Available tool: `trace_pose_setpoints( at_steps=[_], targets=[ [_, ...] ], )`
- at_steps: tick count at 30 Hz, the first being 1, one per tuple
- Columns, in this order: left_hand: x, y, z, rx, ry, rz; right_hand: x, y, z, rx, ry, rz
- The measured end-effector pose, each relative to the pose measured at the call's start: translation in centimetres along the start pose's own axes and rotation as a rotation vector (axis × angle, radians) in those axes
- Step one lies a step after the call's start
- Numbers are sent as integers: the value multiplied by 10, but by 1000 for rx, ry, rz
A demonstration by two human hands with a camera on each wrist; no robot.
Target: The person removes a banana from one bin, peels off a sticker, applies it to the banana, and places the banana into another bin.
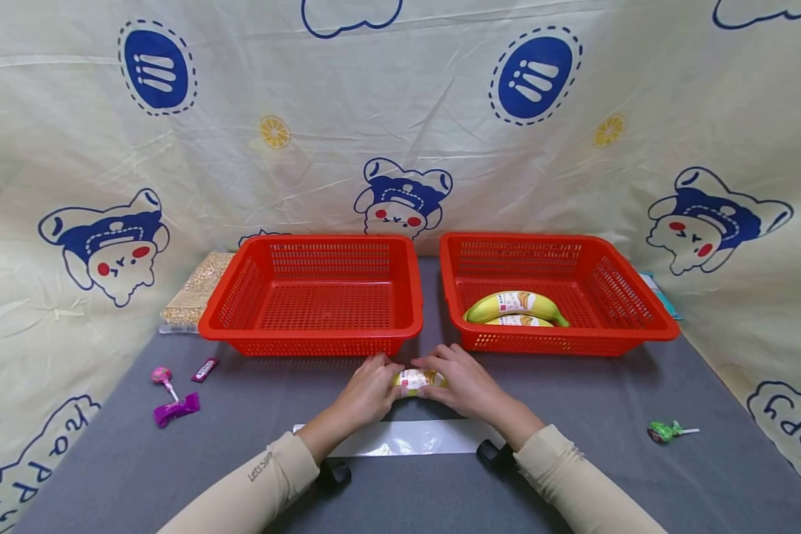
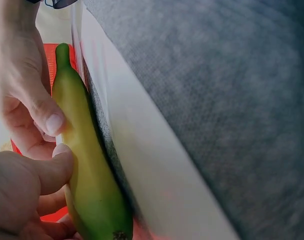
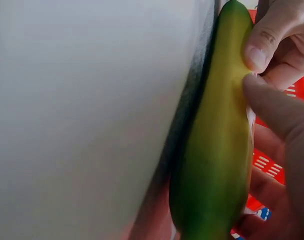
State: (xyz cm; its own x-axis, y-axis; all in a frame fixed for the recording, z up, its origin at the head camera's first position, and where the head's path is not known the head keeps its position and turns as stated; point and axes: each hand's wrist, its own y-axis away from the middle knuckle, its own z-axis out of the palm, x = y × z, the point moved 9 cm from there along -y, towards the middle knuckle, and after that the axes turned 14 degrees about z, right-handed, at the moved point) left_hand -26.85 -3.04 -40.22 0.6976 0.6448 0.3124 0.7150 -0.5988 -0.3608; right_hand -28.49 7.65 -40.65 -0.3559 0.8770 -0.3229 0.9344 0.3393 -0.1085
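Observation:
In the head view a banana (image 1: 419,380) with a printed label wrapped on it is held level between both hands, just in front of the baskets. My left hand (image 1: 368,391) pinches it from the left and my right hand (image 1: 466,384) from the right. Seen from the left wrist, the banana (image 2: 92,165) is yellow in the middle and green at both ends. Both thumbs press on it close together, near its middle; the other fingers lie behind it, partly hidden. The right wrist view shows the same banana (image 3: 219,125) above a pale strip.
Two labelled bananas (image 1: 515,305) lie in the right red basket (image 1: 630,332). A left red basket (image 1: 307,343) stands beside it, next to a bag of grains (image 1: 196,293). Candies (image 1: 176,409) lie at left, a green lollipop (image 1: 664,432) at right, a white strip (image 1: 414,437) in front.

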Motion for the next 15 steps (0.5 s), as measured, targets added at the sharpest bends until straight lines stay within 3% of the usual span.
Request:
trace_pose_setpoints(
  at_steps=[9, 15],
  targets=[
    [0, 1, 1, -1, 1, 2, -3, -2, 4, -2, 27, -9],
    [-1, 2, 3, -27, -4, -18, 9, 0, 6, -44, -50, 66]
  ],
)
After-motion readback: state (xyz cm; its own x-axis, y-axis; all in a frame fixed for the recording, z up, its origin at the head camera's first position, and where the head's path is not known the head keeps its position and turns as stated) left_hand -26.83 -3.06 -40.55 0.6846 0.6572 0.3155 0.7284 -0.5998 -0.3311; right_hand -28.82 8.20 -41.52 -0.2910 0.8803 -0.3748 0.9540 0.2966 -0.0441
